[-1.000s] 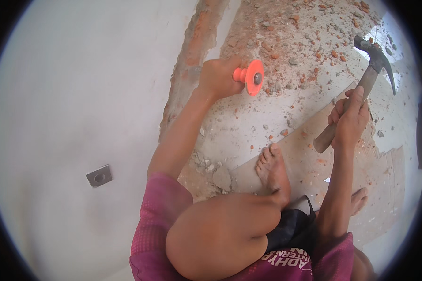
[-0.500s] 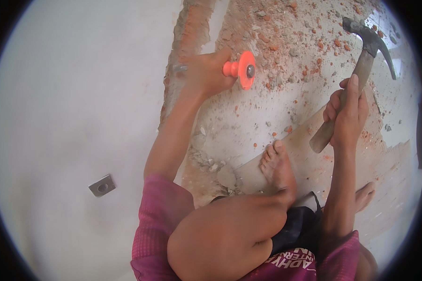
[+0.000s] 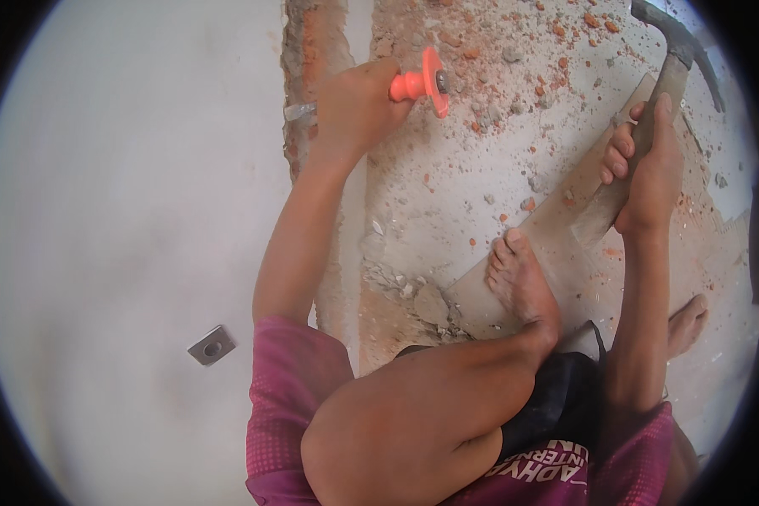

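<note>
My left hand (image 3: 358,105) is closed round a cold chisel (image 3: 409,85) that has an orange grip and a round orange hand guard. The chisel's metal head pokes out of the guard toward the right, and its tip meets the rough broken edge (image 3: 299,76) of the white wall. In my right hand (image 3: 649,173) is a claw hammer (image 3: 673,72), gripped by its wooden handle. The hammer's head is raised at the upper right, apart from the chisel.
Brick and mortar rubble (image 3: 497,59) litters the floor, with a heap of grey chunks (image 3: 426,304) along the wall's foot. A flat board (image 3: 557,211) lies under my bare foot (image 3: 521,274). A small metal plate with a round hole (image 3: 212,345) sits on the white wall.
The hammer has shifted a little up and right in view. My left hand and the chisel appear slightly higher and further left, as the whole view has moved somewhat.
</note>
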### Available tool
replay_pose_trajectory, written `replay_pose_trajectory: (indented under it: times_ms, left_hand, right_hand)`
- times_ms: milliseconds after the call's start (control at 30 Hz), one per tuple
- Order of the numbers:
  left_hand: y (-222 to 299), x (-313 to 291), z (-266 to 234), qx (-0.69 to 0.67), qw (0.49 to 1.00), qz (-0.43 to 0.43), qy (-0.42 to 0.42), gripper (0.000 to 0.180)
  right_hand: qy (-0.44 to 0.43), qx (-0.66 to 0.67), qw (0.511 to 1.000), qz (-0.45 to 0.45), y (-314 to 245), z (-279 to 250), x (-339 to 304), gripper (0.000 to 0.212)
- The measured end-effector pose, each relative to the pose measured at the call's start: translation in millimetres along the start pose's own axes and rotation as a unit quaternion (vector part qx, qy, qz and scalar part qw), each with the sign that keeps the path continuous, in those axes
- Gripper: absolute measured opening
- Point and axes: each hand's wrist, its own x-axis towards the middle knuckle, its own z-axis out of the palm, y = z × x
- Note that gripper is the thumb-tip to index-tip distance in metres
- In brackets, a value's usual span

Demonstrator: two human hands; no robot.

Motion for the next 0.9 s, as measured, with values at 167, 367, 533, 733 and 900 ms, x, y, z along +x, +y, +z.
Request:
replay_pose_trajectory:
  times_ms: [167,367,533,733,900]
  left_hand:
    - [-2,10,-2,0.008,0.998,-0.019,-0.053,0.02]
    - [0,11,-5,0.011,0.995,-0.065,-0.069,0.018]
    - [5,20,-11,0.002,0.994,-0.074,-0.083,0.019]
    - [5,17,-11,0.002,0.994,-0.085,-0.062,0.018]
    - [-4,8,-10,-0.001,0.999,-0.037,-0.005,0.017]
  right_hand:
    - [0.007,0.017,1.0,-0.022,-14,-12,6,0.037]
    - [-0.05,0.067,0.991,-0.1,-39,-46,24,0.033]
    - [-0.1,0.153,0.961,-0.209,-61,-69,31,0.026]
    - [-0.099,-0.097,0.989,-0.042,81,43,-51,0.036]
    - [-0.104,-0.059,0.985,0.126,47,37,-41,0.052]
